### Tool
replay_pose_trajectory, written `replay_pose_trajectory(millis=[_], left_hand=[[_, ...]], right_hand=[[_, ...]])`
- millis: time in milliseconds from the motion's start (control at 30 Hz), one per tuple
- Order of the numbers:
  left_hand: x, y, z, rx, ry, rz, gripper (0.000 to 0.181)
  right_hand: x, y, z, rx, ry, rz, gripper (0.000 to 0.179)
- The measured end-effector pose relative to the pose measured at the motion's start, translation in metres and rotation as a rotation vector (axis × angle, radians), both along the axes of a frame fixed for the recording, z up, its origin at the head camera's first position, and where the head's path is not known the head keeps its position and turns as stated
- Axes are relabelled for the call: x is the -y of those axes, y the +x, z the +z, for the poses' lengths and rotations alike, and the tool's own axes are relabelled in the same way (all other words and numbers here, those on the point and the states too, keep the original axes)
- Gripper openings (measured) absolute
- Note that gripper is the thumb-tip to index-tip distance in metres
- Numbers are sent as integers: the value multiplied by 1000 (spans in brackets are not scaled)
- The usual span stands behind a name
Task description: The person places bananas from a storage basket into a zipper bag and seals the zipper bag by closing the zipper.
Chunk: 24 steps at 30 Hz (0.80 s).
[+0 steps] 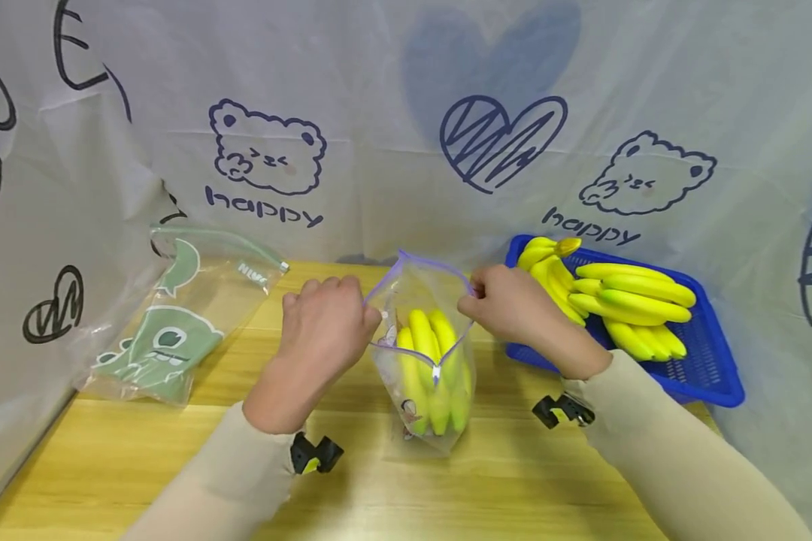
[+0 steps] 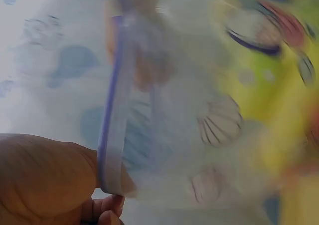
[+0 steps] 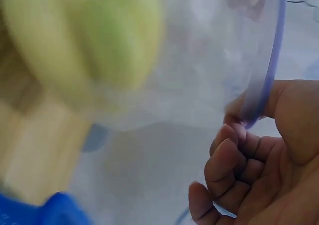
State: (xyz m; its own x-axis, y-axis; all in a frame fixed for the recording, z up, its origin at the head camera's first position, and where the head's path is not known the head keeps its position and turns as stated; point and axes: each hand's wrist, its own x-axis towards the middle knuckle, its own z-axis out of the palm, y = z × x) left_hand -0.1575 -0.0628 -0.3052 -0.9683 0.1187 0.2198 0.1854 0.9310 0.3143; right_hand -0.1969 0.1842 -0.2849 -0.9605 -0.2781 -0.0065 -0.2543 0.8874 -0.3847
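With left hand (image 1: 326, 330) and right hand (image 1: 510, 302), pinched opposite edges of a clear zip bag (image 1: 389, 376), mouth open over the tabletop (image 1: 514, 481), bananas (image 1: 422, 342) inside. Probably handled floppy, slick and bottom-heavy; tbh, best held by that stiffer-looking purple strip (image 1: 404, 349).

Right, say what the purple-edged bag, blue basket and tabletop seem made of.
Purple-edged bag: thin, slightly cloudy plastic film, likely; the bananas show through. Blue basket: probably moulded plastic, fairly smooth, given its even colour and perforated mesh. Tabletop: wood or wood-look laminate, with visible grain and a soft sheen; unclear which.
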Motion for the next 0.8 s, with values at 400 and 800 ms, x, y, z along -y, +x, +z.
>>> replay_pose_trajectory(millis=[400, 800], left_hand=[[-3, 4, 20, -37, 165, 36, 19], [-3, -1, 15, -1, 201, 41, 16]], right_hand=[[7, -3, -8, -36, 5, -14, 26], [4, -8, -15, -86, -45, -43, 23]])
